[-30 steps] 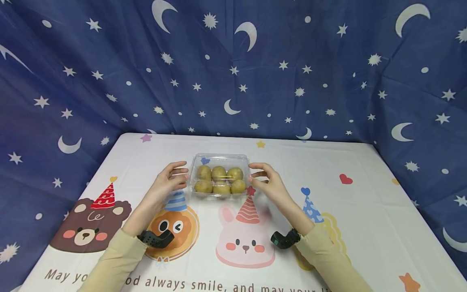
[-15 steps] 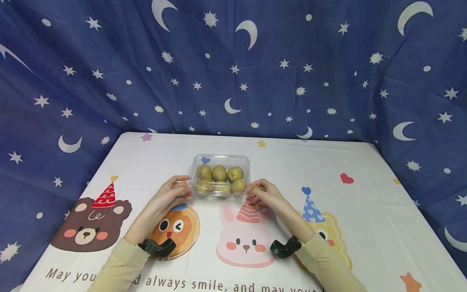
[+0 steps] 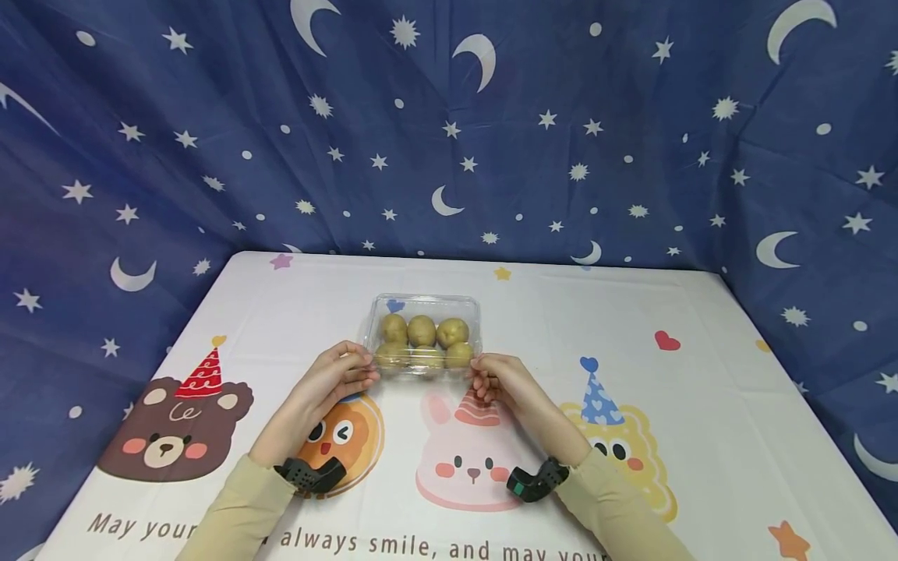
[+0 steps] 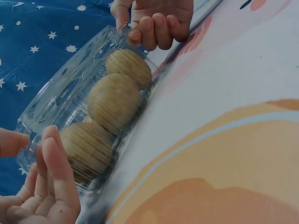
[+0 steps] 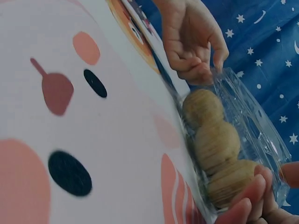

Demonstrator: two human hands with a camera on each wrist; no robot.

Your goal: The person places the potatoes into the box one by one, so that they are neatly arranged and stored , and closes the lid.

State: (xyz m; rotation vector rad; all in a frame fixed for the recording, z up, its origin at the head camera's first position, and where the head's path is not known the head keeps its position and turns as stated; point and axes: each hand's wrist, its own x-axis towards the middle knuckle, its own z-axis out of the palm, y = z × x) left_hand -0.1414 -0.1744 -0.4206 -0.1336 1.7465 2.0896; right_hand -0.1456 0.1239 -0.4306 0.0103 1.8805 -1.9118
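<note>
A clear plastic clamshell box [image 3: 442,300] with its lid down sits on the table, holding several round yellow-brown fruits [image 3: 422,332] in two rows. My left hand [image 3: 337,379] pinches the rim at the box's near left corner between thumb and fingertips. At the near right corner, my right hand [image 3: 507,382] pinches the rim the same way, with the other fingers curled, as the left wrist view shows. Seen from the right wrist, the front row of fruits [image 5: 217,145] lies against the near wall, between both hands.
A white tablecloth [image 3: 737,436] with cartoon animals and printed words covers the table. Behind and to both sides hangs a dark blue curtain [image 3: 393,93] with moons and stars. Each wrist wears a black camera [image 3: 312,475].
Both hands have moved from beside the box's ends toward me, down to its two near corners, and now pinch the rim there. The box has hardly moved.
</note>
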